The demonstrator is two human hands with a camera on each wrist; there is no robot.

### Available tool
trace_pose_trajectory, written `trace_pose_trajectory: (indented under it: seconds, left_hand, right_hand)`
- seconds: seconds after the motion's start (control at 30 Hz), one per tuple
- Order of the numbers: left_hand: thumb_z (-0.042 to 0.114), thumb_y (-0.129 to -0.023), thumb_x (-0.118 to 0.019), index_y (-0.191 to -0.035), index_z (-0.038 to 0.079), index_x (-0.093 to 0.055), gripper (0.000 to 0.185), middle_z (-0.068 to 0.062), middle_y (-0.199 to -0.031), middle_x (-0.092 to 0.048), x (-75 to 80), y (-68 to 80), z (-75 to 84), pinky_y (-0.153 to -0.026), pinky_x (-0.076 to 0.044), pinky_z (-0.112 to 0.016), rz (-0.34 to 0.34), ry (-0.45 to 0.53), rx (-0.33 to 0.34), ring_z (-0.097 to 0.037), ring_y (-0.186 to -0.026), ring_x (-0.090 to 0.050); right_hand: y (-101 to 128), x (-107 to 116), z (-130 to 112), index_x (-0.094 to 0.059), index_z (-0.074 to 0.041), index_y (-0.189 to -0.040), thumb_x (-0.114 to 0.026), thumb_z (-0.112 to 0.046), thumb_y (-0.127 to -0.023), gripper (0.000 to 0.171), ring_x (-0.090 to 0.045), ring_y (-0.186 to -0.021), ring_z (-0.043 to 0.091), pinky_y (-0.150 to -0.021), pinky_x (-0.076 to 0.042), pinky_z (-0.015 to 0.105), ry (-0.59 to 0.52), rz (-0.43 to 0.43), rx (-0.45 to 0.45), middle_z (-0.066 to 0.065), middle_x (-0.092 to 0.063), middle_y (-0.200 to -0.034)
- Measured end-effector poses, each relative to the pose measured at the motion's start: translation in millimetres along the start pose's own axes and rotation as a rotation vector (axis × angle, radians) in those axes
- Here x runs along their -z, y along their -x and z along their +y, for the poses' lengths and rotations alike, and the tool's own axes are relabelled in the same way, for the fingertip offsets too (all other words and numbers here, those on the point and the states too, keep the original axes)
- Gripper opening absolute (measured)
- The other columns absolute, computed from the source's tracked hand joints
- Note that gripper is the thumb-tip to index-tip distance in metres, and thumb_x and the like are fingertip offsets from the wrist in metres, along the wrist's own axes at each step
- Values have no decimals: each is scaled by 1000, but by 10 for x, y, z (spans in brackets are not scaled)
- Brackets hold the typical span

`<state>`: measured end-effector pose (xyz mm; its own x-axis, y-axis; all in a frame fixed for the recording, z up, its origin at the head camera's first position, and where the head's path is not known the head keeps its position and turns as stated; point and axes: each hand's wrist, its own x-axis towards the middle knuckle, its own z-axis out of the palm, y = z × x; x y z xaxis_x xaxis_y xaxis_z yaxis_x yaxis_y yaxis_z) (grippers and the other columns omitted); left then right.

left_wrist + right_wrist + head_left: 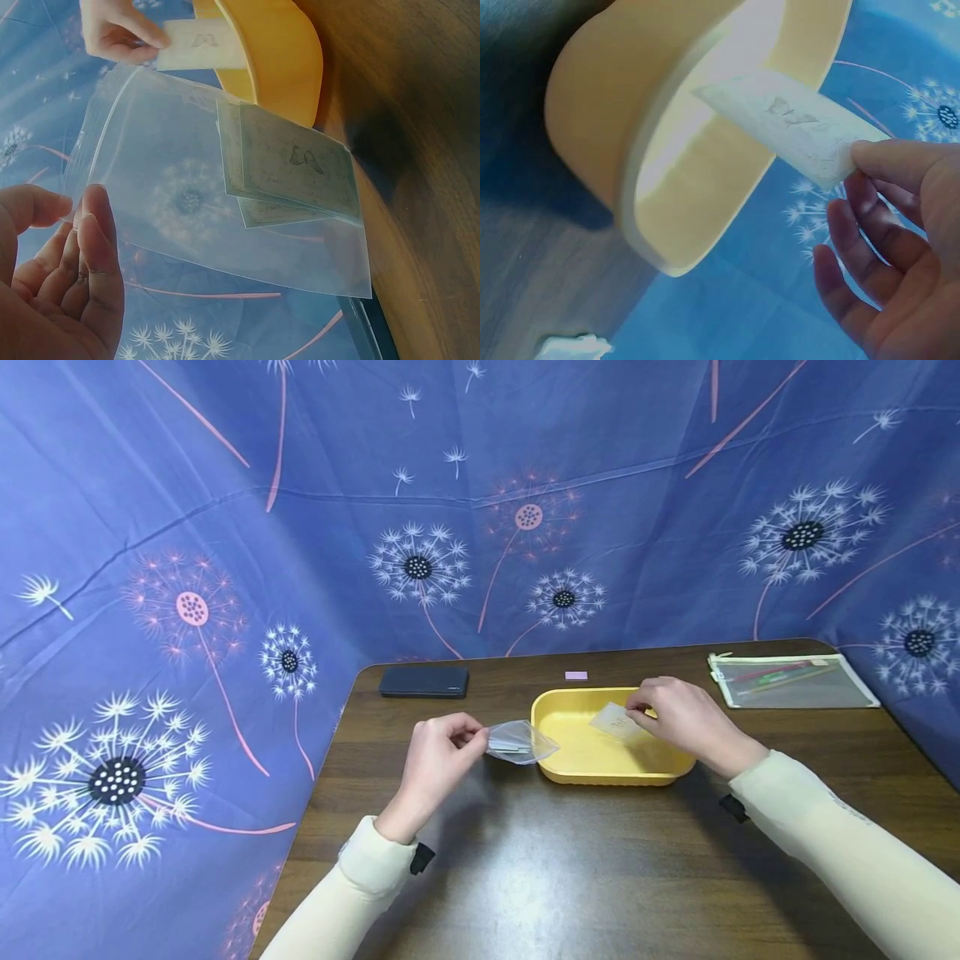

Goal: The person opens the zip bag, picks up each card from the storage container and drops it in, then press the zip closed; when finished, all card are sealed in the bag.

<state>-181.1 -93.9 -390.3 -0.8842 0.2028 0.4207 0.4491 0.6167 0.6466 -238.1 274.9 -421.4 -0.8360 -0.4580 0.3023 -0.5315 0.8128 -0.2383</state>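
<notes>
My left hand (444, 758) pinches the top edge of a clear zip bag (165, 172) between thumb and fingers, left of the yellow tray. Inside the bag lie several pale green paper squares (300, 165) with a small butterfly print, overlapping near its bottom. Over the right part of the yellow tray (600, 775), my right hand (686, 720) pinches one whitish, thin paper piece (787, 124) by its end, thumb on top. A butterfly print shows on that piece too. It hangs tilted above the tray's floor.
A dark flat case (423, 682) lies at the table's back left. Behind the tray is a small pink slip (576, 676). At the back right rests a mesh zip pouch (795, 682) with pens inside. Blue dandelion-print cloth (465, 510) hangs behind the wooden table (510, 877).
</notes>
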Motion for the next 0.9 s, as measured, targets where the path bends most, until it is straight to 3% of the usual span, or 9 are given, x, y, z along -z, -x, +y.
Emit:
trace_pose_trajectory:
  seconds: [0.43,0.9]
  left_hand:
    - [11,-87,-73,-81,17,-79,10,19,-62,-62,-23,-18,-11,-52,-48,-26,7,12,5,-2,-55,-57]
    - [10,-88,-73,-82,14,-79,10,18,-62,-62,-16,-21,-9,-52,-48,-26,2,16,3,-3,-54,-58]
  right_hand:
    - [-28,236,-310,-77,-15,-94,-79,-12,-87,8,-64,-80,13,-64,-53,39,-55,316,144,-6,-68,-88]
    - [-51,570,-883,-75,-14,-93,-70,-12,-88,7,-62,-83,10,-77,-48,27,-229,494,363,-7,-70,-90]
